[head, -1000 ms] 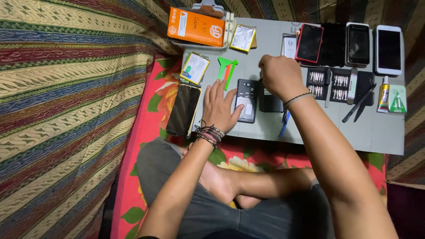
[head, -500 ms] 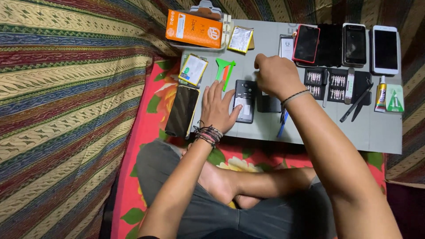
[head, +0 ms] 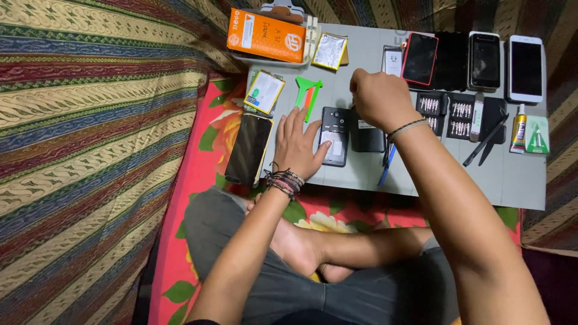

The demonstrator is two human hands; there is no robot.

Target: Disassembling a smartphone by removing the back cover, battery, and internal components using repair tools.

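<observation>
While little differs from half a second ago, the left hand point(head: 299, 143) stays flat with fingers spread on the grey surface point(head: 361, 174), its thumb side touching the opened black phone point(head: 334, 135), and the right hand point(head: 379, 99) stays curled just above that phone. Whether the right hand's fingers pinch anything cannot be told, since the back of the hand hides them. A dark part point(head: 367, 138) beside the phone is partly covered by the right wrist, and a blue tool point(head: 385, 165) shows only in part.
</observation>
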